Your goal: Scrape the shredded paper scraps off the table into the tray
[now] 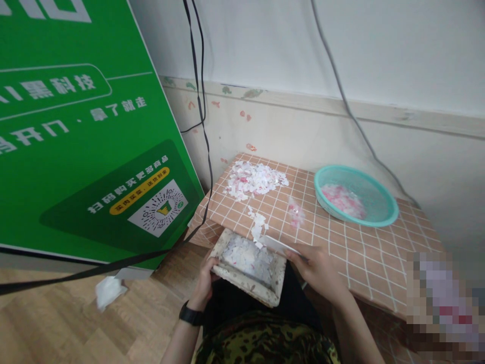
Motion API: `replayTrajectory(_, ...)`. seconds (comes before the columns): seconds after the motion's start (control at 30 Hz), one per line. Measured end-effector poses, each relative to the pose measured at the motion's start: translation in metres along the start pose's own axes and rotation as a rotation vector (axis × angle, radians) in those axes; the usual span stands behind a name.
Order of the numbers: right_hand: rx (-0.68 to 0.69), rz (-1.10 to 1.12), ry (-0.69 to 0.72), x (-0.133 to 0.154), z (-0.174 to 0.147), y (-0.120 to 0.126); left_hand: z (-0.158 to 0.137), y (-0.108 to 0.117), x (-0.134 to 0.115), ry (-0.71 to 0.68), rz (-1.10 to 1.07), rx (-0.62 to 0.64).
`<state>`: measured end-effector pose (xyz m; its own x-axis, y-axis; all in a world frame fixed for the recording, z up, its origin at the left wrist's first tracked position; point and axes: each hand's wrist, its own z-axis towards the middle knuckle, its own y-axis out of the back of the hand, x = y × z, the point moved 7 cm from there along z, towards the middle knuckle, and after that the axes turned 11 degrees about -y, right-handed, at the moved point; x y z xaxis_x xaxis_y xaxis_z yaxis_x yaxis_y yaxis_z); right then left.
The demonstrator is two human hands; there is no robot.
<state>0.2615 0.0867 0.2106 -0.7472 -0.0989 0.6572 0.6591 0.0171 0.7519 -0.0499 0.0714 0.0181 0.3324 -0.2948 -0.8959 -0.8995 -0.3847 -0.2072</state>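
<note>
My left hand [205, 279] grips the left rim of a worn, whitish rectangular box [250, 286], fingers curled over its edge. The box sits at the table's near edge, in front of my body, and small white paper scraps [242, 255] lie in it. In my right hand [318, 268] is a flat, pale, blade-like strip [280, 245]; its exact kind does not show. Its far end reaches over the box's back rim, touching or close to a thin trail of paper scraps [257, 221] on the table.
Farther back on the checked tablecloth [352, 258] lies a heap of white scraps [255, 179]. A small clear packet [296, 213] with pink lies near a turquoise basin [382, 221] holding pink-and-white pieces. A green cabinet [113, 131] stands left, with a black strap [206, 151] hanging before it.
</note>
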Motion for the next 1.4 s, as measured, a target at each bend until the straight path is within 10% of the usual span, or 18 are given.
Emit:
replayTrajectory(0.3,-0.222,-0.079,0.007,-0.016,0.013,-0.006,-0.004,0.003,-0.005,-0.002,0.023,-0.012)
replayTrajectory(0.53,-0.012,0.01,0.05,0.005,0.005,-0.016,-0.004,0.003,-0.006,-0.002,0.014,0.008)
replayTrajectory(0.8,-0.27,-0.126,0.036,-0.012,0.009,-0.016,-0.007,-0.003,-0.013,0.009,-0.053,0.021)
replayTrajectory(1.4,-0.103,-0.083,0.103,0.008,0.018,-0.032,-0.005,-0.002,-0.022,-0.003,-0.036,0.067)
